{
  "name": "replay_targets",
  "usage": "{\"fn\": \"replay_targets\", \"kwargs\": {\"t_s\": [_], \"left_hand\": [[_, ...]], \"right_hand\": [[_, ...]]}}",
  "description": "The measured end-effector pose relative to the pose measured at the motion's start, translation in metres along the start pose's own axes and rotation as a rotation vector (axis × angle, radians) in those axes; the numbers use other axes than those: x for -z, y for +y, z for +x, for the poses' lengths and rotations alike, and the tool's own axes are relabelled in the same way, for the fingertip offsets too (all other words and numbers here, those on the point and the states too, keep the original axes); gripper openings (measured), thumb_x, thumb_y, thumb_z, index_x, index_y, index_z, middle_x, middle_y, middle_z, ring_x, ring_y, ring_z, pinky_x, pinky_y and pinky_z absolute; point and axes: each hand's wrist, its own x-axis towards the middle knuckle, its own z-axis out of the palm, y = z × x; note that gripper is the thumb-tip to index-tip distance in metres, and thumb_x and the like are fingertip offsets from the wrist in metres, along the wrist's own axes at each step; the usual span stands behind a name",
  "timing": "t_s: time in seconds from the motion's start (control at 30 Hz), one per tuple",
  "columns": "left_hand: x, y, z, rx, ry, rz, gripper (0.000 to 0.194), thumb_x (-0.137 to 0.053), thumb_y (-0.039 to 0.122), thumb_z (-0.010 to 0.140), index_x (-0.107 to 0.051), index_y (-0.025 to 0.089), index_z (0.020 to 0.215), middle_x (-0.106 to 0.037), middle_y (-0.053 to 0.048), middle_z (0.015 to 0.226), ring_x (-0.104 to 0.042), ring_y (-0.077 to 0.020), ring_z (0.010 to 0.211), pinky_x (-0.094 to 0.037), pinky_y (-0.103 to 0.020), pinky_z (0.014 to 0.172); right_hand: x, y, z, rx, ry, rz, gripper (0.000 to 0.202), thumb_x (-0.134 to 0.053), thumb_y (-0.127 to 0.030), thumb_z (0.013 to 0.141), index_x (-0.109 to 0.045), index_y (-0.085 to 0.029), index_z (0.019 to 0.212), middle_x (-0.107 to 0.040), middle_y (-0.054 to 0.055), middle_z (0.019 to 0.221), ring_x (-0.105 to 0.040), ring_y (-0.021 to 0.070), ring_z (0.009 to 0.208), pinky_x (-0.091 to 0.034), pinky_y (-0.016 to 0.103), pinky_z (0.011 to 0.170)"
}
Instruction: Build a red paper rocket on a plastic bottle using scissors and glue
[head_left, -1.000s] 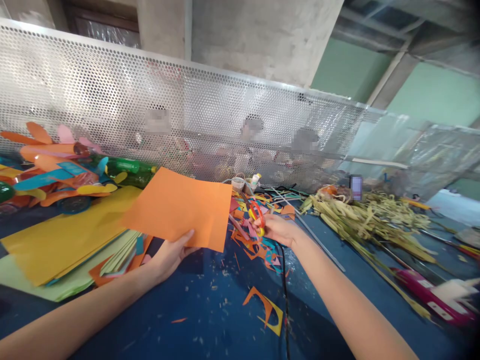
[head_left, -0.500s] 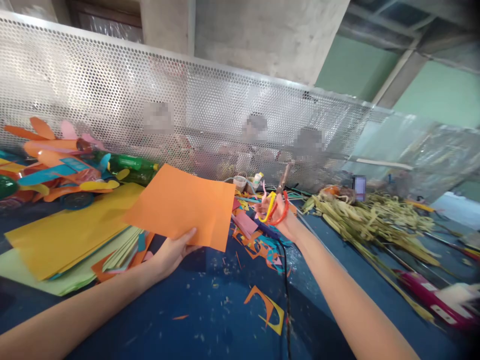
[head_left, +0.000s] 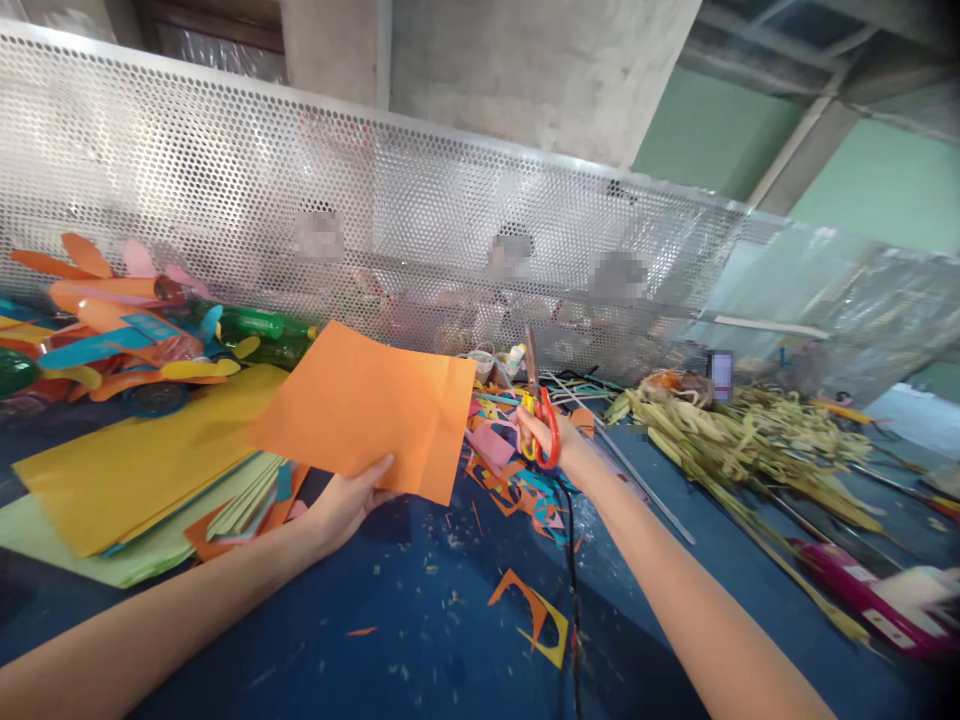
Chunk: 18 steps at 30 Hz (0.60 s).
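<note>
My left hand [head_left: 352, 510] grips a sheet of orange paper [head_left: 367, 410] by its lower edge, thumb on top and fingers beneath. A crease runs down the sheet near its right side. My right hand [head_left: 559, 440] has its fingers in the red and yellow handles of a pair of scissors [head_left: 541, 425]. The blades point up and away from me, just right of the paper and apart from it. Under and behind the scissors lies a heap of coloured paper scraps [head_left: 517, 490]. Closer to me are curved orange and yellow offcuts [head_left: 551, 635] on the blue table [head_left: 420, 640].
At left lie stacked yellow and green sheets [head_left: 142, 470], with orange paper models [head_left: 112, 310] and green bottles [head_left: 259, 325] behind. Dried husks [head_left: 742, 430] and a magenta device [head_left: 862, 595] occupy the right. A black cable [head_left: 574, 590] crosses the table. A perforated screen [head_left: 435, 220] stands behind.
My right hand and the scissors have shifted slightly left, toward the orange paper, and the blades have turned more upright. The paper in my left hand has barely moved.
</note>
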Motion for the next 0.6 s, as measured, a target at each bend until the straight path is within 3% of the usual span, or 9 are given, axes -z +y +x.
{"fn": "replay_targets", "kwargs": {"t_s": [0.23, 0.37, 0.6], "left_hand": [[0.005, -0.004, 0.004, -0.02, -0.009, -0.008, 0.051, -0.06, 0.013, 0.078, -0.045, 0.025, 0.125, -0.054, -0.008, 0.125, -0.058, -0.024, 0.103, -0.058, -0.033, 0.071], [0.003, -0.003, 0.003, -0.016, -0.023, -0.003, 0.05, -0.06, 0.014, 0.079, -0.044, 0.026, 0.125, -0.053, -0.008, 0.126, -0.058, -0.0231, 0.104, -0.057, -0.031, 0.072], [0.001, -0.001, 0.001, 0.004, -0.021, -0.017, 0.05, -0.058, 0.012, 0.08, -0.043, 0.025, 0.126, -0.055, -0.008, 0.123, -0.061, -0.021, 0.099, -0.057, -0.028, 0.07]], "right_hand": [[-0.004, -0.004, -0.002, 0.059, 0.079, -0.049, 0.021, -0.058, -0.043, 0.075, -0.056, -0.022, 0.076, -0.06, 0.0, 0.066, -0.058, 0.0199, 0.076, -0.042, 0.029, 0.068], [-0.003, 0.0, -0.002, 0.025, 0.071, 0.006, 0.021, -0.06, -0.04, 0.072, -0.051, -0.022, 0.068, -0.056, -0.002, 0.061, -0.057, 0.0184, 0.07, -0.042, 0.027, 0.063], [-0.008, 0.006, 0.001, -0.05, 0.011, 0.166, 0.017, -0.055, -0.037, 0.073, -0.049, -0.021, 0.072, -0.055, -0.003, 0.061, -0.056, 0.0142, 0.061, -0.043, 0.025, 0.056]]}}
